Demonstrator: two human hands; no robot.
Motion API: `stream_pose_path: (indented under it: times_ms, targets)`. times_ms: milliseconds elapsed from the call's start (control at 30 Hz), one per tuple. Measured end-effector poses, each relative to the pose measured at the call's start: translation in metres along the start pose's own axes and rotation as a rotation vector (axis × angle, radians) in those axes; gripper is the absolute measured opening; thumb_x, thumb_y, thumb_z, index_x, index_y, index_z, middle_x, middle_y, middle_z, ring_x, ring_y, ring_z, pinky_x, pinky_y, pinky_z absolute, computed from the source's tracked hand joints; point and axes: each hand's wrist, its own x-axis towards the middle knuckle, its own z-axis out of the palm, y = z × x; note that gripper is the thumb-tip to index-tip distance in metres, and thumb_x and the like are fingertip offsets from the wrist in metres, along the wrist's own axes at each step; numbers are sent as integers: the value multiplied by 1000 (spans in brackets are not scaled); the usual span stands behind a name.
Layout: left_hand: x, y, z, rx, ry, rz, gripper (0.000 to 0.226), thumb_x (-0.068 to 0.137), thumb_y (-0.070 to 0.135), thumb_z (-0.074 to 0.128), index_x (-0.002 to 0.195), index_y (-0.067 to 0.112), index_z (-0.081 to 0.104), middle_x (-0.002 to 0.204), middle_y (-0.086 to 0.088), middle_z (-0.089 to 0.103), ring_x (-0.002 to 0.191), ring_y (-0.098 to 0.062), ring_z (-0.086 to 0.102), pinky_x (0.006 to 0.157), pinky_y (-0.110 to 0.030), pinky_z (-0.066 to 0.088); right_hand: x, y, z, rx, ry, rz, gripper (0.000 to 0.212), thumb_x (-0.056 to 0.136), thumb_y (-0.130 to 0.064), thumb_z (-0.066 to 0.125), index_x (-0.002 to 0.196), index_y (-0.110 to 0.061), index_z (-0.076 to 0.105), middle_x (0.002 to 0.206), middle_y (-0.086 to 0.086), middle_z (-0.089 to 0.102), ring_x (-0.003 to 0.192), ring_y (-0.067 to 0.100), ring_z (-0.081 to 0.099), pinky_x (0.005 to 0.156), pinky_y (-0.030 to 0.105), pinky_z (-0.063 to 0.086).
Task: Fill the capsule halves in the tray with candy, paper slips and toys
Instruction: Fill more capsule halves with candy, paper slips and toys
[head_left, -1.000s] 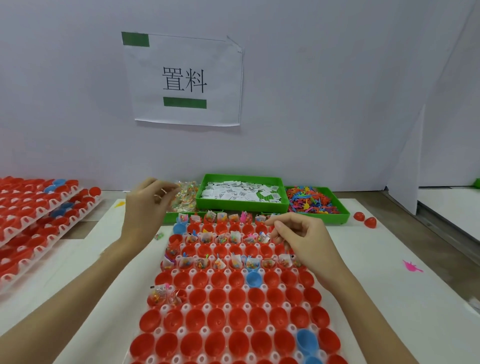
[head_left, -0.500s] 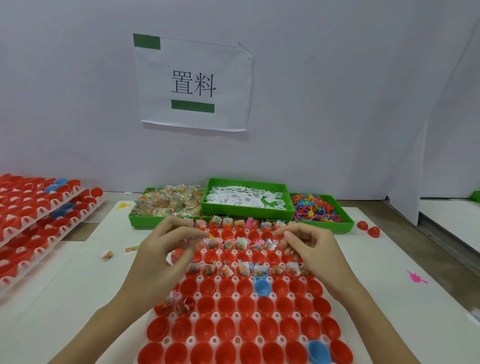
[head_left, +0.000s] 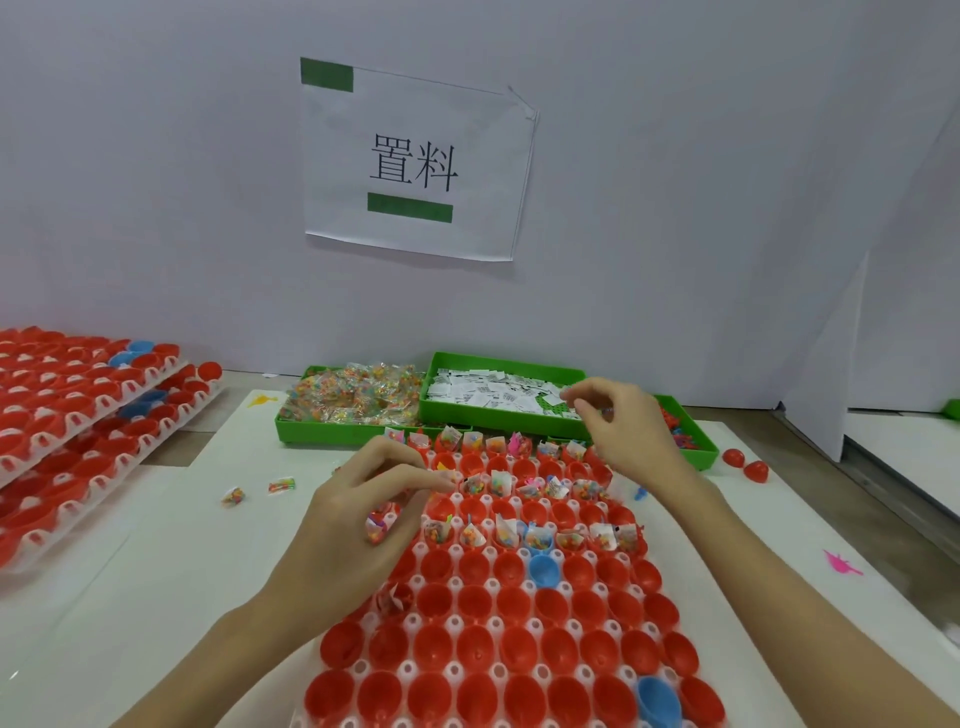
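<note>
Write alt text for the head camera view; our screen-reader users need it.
A person's left hand holds candy packets over a white tray of red capsule halves, while the right hand reaches to the green bin of paper slips. Green bins of candy and toys flank it.

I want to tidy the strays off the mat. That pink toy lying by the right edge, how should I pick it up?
Pinch the pink toy across its thicker middle, coming straight down from above. It lies flat on the white mat with thin points sticking out, so a side approach would likely only push it along.
</note>
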Motion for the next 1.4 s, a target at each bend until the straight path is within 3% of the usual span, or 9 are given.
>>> stream_pose_path:
  times_ms: [133, 233, 367, 567, 733, 933, 1100, 1233, 1400]
  targets:
    - [-1, 0, 0, 1, 11, -17, 22, 95, 8, 65, 108, 20, 77, 103, 4, 59, 92, -16, 63, 74, -27, 54, 38, 5, 9, -186, -133, 44, 27, 106, -25, 55, 121, -11, 71, 114, 5, 74, 94, 21, 68, 80, 28, 51]
    - [-2, 0, 0, 9, 1, -27, 20, 94, 8, 64, 105, 17, 77, 102, 2, 59, 92, -15, 63, 74, -28, 53, 54, 15, 14, -317, -285, 127, 31, 105, -27, 57, 121, -5, 70, 124, 15, 70, 107, 28, 67, 92, 37, 53]
    - [-2, 0, 0, 13, 1, -27, 21, 93, 3, 66, 103, 17, 77, 102, 2, 58, 92, -14, 62, 73, -29, 53, 68, 17, 12, -370, -367, 156, 29, 95, -30, 72, 110, -6, 76, 127, 16, 69, 114, 30, 65, 95, 38, 50]
    - [-1, 0, -1, 26, -1, -35, 21, 93, 3, 66, 103, 18, 77, 102, 2, 58, 91, -14, 62, 73, -28, 53, 77, 16, 10, -368, -431, 193, 30, 93, -29, 74, 110, -4, 77, 138, 14, 64, 124, 30, 61, 102, 39, 48]
    - [0, -1, -3, 31, 13, -47, 24, 92, -2, 66, 103, 15, 78, 102, 0, 58, 93, -15, 62, 74, -27, 54, 74, 22, 12, -298, -386, 197, 25, 93, -25, 74, 94, 0, 77, 116, 14, 74, 90, 22, 65, 82, 36, 52]
    - [1, 2, -4, 30, 17, -43, 20, 93, 5, 62, 101, 14, 78, 102, -1, 58, 93, -13, 61, 74, -26, 53, 63, 26, 10, -218, -244, 164, 27, 96, -29, 70, 104, -4, 74, 99, 9, 72, 80, 24, 65, 71, 30, 50]
    - [0, 0, -5, 47, 11, -47, 27, 90, -4, 67, 104, 18, 78, 103, 0, 58, 95, -13, 62, 77, -21, 52, 57, 31, 3, -166, -130, 116, 17, 91, -25, 76, 95, -9, 77, 77, -5, 67, 66, 7, 58, 58, 18, 41]
    - [0, 1, -5, 50, 11, -43, 25, 91, -3, 67, 102, 16, 78, 103, 0, 58, 94, -14, 62, 76, -22, 53, 56, 37, -13, -81, -221, 150, 13, 93, -16, 74, 103, -8, 78, 86, 3, 75, 69, 12, 67, 68, 25, 55]
    - [1, 2, -5, 55, 5, -55, 23, 90, -3, 67, 101, 15, 78, 102, 0, 59, 93, -13, 62, 75, -23, 53, 59, 32, -21, -85, -359, 180, 19, 97, -6, 67, 113, -12, 75, 119, 13, 72, 107, 25, 68, 98, 40, 55]
